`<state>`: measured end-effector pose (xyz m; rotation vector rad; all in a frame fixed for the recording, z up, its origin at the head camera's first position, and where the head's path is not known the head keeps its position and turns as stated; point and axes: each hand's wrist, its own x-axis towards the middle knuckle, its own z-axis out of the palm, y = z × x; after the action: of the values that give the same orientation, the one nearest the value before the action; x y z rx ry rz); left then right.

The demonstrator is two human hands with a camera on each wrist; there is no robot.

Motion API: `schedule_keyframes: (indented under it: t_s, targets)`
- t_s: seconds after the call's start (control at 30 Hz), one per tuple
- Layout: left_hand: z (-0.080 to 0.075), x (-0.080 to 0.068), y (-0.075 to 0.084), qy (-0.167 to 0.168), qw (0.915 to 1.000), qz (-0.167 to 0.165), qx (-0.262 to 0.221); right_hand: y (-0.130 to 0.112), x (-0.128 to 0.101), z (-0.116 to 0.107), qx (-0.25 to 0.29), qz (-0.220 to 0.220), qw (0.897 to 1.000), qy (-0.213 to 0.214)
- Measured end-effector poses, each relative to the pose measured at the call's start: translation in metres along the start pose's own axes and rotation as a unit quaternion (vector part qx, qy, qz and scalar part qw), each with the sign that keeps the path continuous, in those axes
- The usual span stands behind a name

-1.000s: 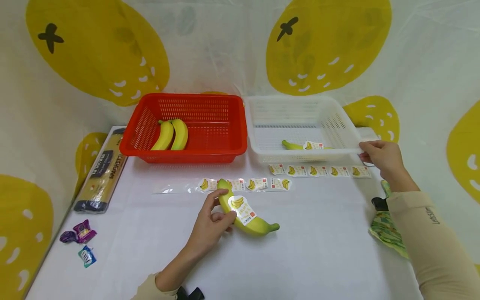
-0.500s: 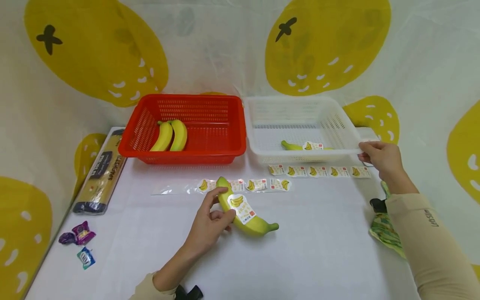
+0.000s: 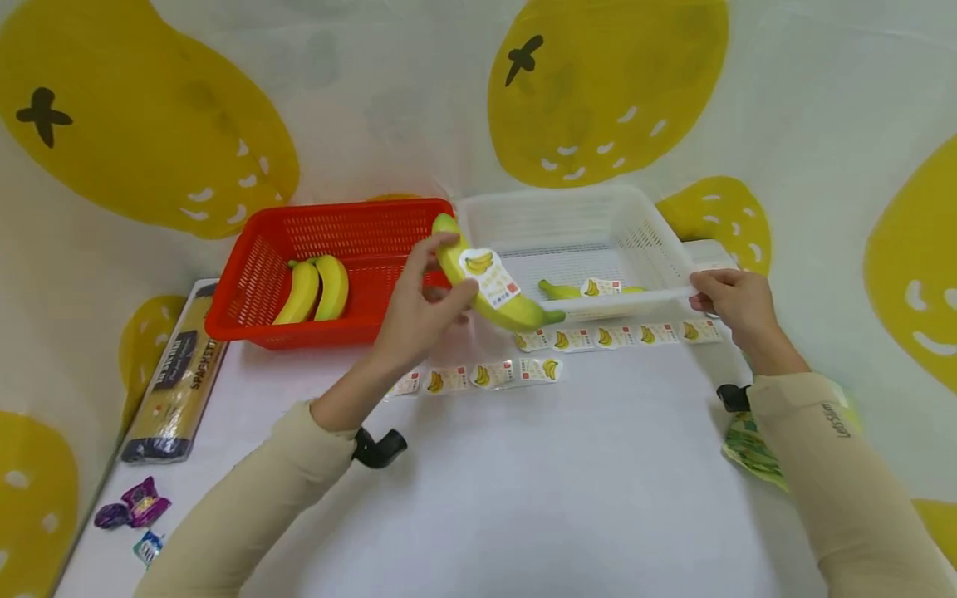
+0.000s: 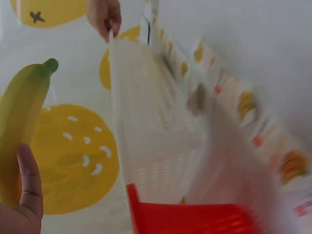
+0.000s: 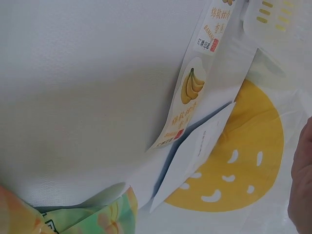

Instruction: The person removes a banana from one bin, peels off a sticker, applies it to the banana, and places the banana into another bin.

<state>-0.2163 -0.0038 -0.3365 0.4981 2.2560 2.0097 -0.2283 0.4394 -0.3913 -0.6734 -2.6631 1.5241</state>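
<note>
Fingers (image 3: pixel 419 274) of left hand (image 3: pixel 414 320) curled around labelled banana (image 3: pixel 486 286), lifted at frame centre between red basket (image 3: pixel 247 286) and white basket (image 3: pixel 650 241). Further right, right hand (image 3: pixel 736 303) gripping white basket's near corner, fingers bent on rim.

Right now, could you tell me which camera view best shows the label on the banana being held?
The head view: the held banana shows its white label facing the camera. The left wrist view shows only its bare side and green tip; the right wrist view misses it.
</note>
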Motion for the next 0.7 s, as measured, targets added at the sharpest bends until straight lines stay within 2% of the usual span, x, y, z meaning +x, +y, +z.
schedule_keyframes:
  t_s: [0.17,0.23,0.3,0.43,0.6,0.7]
  targets:
    - [0.024,0.073,0.010,0.012,0.9998,0.009,0.010,-0.002,-0.003,0.000,0.001,-0.008,1.000,0.012]
    - [0.035,0.096,0.006,0.015,0.9995,0.004,0.027,-0.003,-0.006,0.005,0.008,-0.010,1.000,0.018]
    - [0.045,0.113,-0.003,0.014,0.9987,-0.005,0.048,-0.005,-0.011,0.013,0.018,-0.015,0.999,0.021]
    - [0.064,0.135,-0.026,0.013,0.9958,-0.029,0.086,-0.011,-0.021,0.032,0.037,-0.023,0.999,0.020]
    - [0.062,0.144,-0.050,0.026,0.9869,-0.056,0.149,-0.031,-0.019,0.063,0.046,-0.044,0.998,0.000]
    - [0.057,0.146,-0.060,0.022,0.9849,-0.086,0.149,-0.040,-0.022,0.079,0.072,-0.060,0.996,-0.005]
